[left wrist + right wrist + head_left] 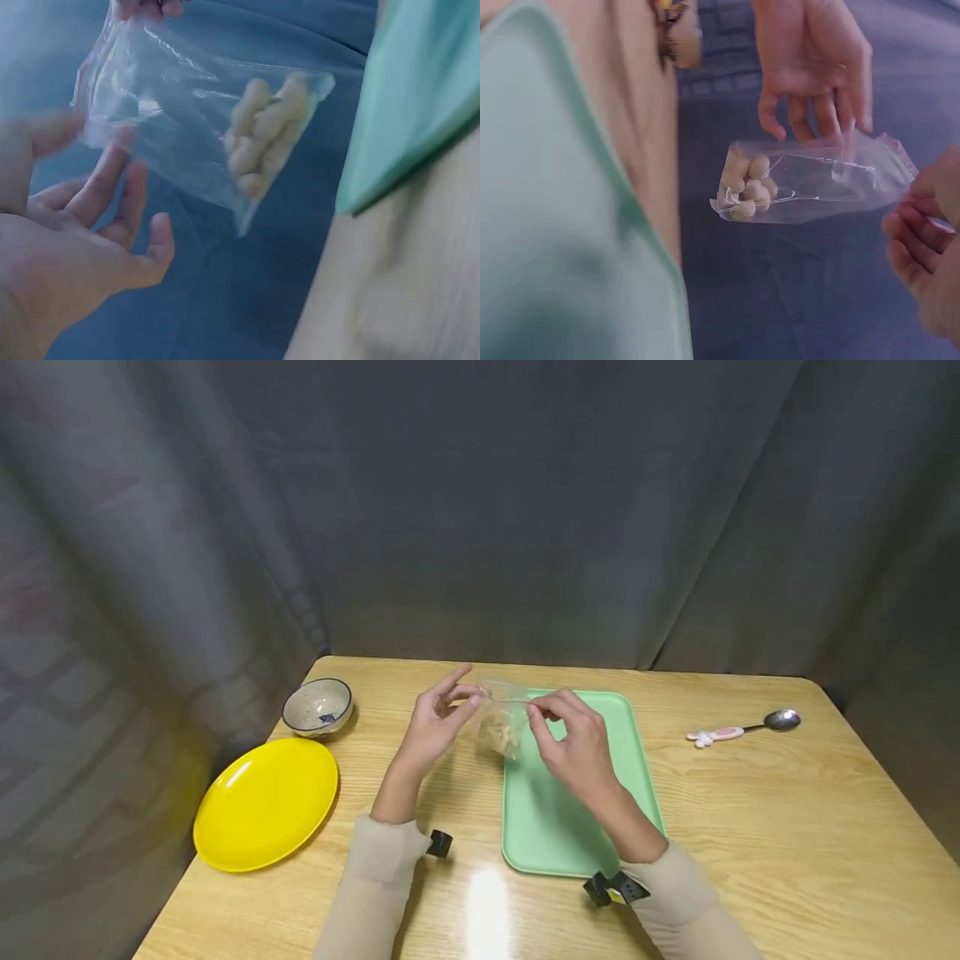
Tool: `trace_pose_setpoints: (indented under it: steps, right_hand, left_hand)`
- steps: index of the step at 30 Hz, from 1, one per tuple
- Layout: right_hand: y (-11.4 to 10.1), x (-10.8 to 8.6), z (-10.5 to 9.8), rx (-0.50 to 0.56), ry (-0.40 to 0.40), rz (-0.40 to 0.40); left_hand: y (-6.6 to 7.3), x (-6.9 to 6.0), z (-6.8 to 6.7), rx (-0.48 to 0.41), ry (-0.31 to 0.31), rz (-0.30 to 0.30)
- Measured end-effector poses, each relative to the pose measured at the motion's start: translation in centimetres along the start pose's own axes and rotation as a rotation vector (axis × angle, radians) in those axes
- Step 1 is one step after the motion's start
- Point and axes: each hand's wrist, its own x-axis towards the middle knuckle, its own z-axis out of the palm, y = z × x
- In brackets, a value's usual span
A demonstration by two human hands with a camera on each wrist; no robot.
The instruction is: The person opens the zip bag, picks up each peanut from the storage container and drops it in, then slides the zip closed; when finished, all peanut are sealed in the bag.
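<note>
A clear plastic bag [512,692] hangs between my two hands, above the left edge of the green tray [577,835]. Peanuts in their shells [259,139] lie bunched at the bag's bottom. My right hand [576,743] pinches the bag's top edge between thumb and fingertips. On the other side, my left hand [435,722] has its thumb and a fingertip at the bag's mouth, pinching the rim, with the other fingers spread. The left thumb is blurred in the left wrist view.
A yellow plate [266,806] lies at the table's left edge, with a patterned bowl [318,706] behind it. To the right rests a spoon [782,720] with a pink-and-white rabbit handle. Grey curtains [525,527] close in the wooden table [787,843].
</note>
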Motion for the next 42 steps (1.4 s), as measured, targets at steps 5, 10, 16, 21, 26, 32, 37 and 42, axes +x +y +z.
trace_pose_setpoints:
  steps: [5, 10, 16, 21, 26, 32, 37, 42]
  right_hand:
    - [-0.4, 0.3, -1.6, 0.073, 0.08, -0.011]
    - [-0.4, 0.3, -3.0, 0.12, 0.085, 0.041]
    - [-0.4, 0.1, -4.1, 0.178, 0.053, 0.067]
    - [-0.6, 0.1, -4.5, 0.208, 0.056, 0.081]
    - [-0.6, 0.2, -4.8, 0.249, 0.067, 0.083]
    - [-0.7, 0.2, -5.3, 0.343, 0.038, 0.09]
    - [-0.7, 0.4, -6.3, 0.284, -0.017, 0.125]
    - [-1.4, 1.7, -7.2, 0.003, -0.154, 0.066]
  left_hand:
    - [1.3, 0.0, 0.4, -0.009, 0.051, 0.137]
    - [2.0, -0.1, 0.9, 0.003, 0.038, 0.207]
    - [2.9, -0.5, 1.6, 0.011, 0.041, 0.239]
    - [3.3, -0.7, 1.9, 0.058, 0.014, 0.241]
    - [3.7, -0.8, 2.0, 0.074, -0.003, 0.251]
    - [3.7, -0.9, 2.5, 0.016, 0.027, 0.317]
    - [3.8, -1.0, 3.2, 0.026, 0.045, 0.363]
    - [3.9, -1.1, 3.7, 0.055, 0.025, 0.346]
